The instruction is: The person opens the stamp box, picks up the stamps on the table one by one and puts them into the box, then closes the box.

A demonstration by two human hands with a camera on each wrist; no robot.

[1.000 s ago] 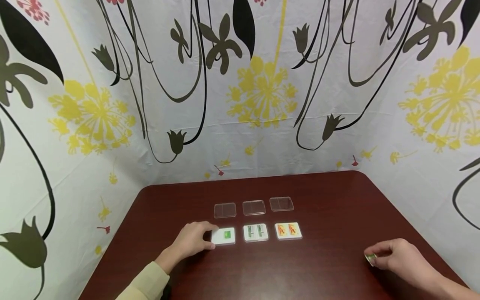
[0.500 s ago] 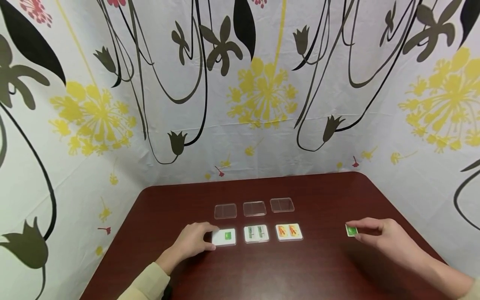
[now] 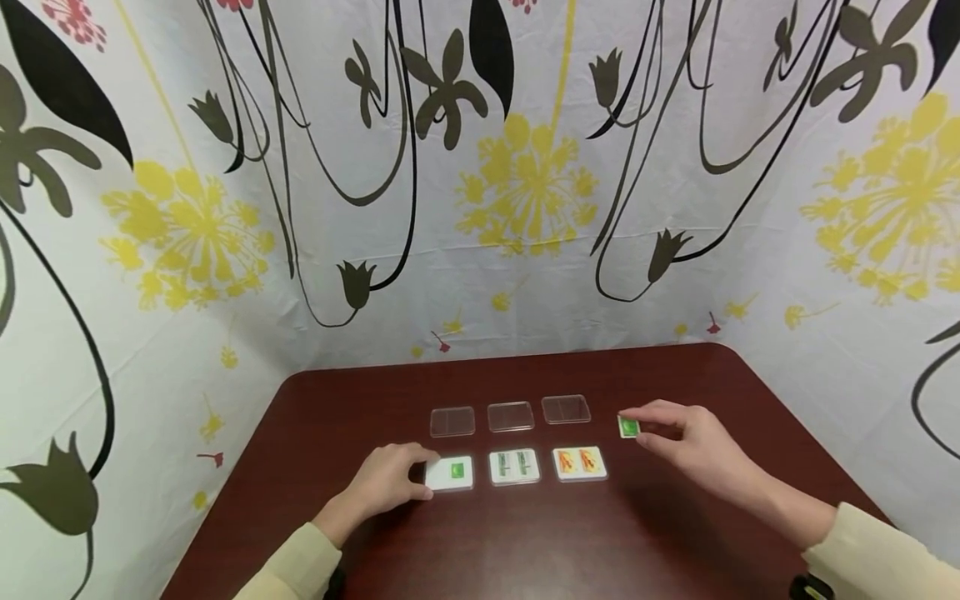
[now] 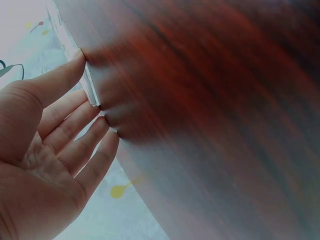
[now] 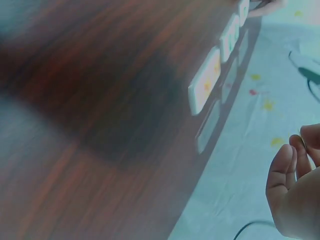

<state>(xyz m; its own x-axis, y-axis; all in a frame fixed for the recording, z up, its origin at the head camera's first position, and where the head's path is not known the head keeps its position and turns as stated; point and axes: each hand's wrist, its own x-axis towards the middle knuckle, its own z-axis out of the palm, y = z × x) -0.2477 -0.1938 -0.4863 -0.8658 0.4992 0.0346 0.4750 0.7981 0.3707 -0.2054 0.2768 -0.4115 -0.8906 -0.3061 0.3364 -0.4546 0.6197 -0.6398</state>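
My left hand (image 3: 386, 479) holds the left end of a small white case (image 3: 442, 473), thumb at its near corner and fingers at its far one. One green picture shows at the case's right side. In the left wrist view the thumb (image 4: 67, 75) presses against the case's edge (image 4: 91, 87). My right hand (image 3: 693, 437) pinches a small white-bordered tile with a green picture (image 3: 628, 427) between thumb and fingers, over the table right of the cases. In the right wrist view, the right fingers (image 5: 281, 167) mostly hide that tile.
Right of the held case lie a case with two green-and-white pictures (image 3: 514, 467) and one with two orange pictures (image 3: 580, 463). Three clear plastic lids (image 3: 453, 422) form a row behind them on the dark red table (image 3: 525, 542). A patterned cloth (image 3: 480, 308) hangs around the table.
My right hand has come from the table's right side leftward and farther back, carrying the green tile, to the right of the cases. My left hand keeps its hold on the left case.
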